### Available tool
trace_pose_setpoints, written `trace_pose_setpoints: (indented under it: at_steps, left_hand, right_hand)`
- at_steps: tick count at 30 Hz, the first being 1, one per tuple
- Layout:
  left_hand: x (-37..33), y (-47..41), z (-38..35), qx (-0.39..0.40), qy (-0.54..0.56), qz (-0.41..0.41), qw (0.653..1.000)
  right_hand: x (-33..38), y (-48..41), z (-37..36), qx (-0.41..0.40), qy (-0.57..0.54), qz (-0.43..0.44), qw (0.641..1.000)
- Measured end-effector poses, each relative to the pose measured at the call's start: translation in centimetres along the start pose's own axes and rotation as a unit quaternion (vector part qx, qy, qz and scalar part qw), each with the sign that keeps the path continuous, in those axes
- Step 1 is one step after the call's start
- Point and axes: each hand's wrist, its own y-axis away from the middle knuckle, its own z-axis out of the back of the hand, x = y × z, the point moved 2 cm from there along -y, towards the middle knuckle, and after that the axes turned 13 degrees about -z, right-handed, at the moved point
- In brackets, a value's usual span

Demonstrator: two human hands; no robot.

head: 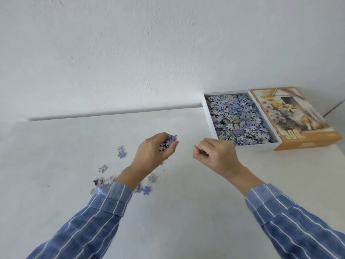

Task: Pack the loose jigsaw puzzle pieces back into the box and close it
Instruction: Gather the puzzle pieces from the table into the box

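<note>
The left hand (pixel 153 152) squeezes a bunch of puzzle pieces (pixel 168 143) in its curled fingers. The right hand (pixel 216 156) is curled too, but I cannot tell if it holds anything. More loose pieces (pixel 122 152) lie on the white table (pixel 56 146) by the left wrist. The open box (pixel 208 113), full of pieces, sits far right, with its lid (pixel 291 113) just beside it.

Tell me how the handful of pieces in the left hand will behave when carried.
Probably light: the left hand holds the handful of pieces in one grip. Likely to spill, since several poke out past the fingers. Dropped ones should lie flat, like the loose pieces nearby.
</note>
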Motion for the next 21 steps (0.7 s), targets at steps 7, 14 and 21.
trace_pose_setpoints:
  at_steps: [7,14,21]
  left_hand:
    - [-3.5,-7.9,-7.3,0.011,-0.005,-0.07,0.997]
    - [-4.3,-16.3,-14.7,0.014,-0.002,-0.102,0.995]
    - [-4.3,-22.0,-21.3,0.076,-0.022,-0.132,0.988]
  right_hand:
    - [-9.2,-1.0,3.9,-0.007,0.032,-0.019,0.999]
    - [-16.7,-2.1,4.8,0.006,0.038,-0.013,0.999]
    - [-18.4,-2.8,3.5,0.028,0.0,-0.005,1.0]
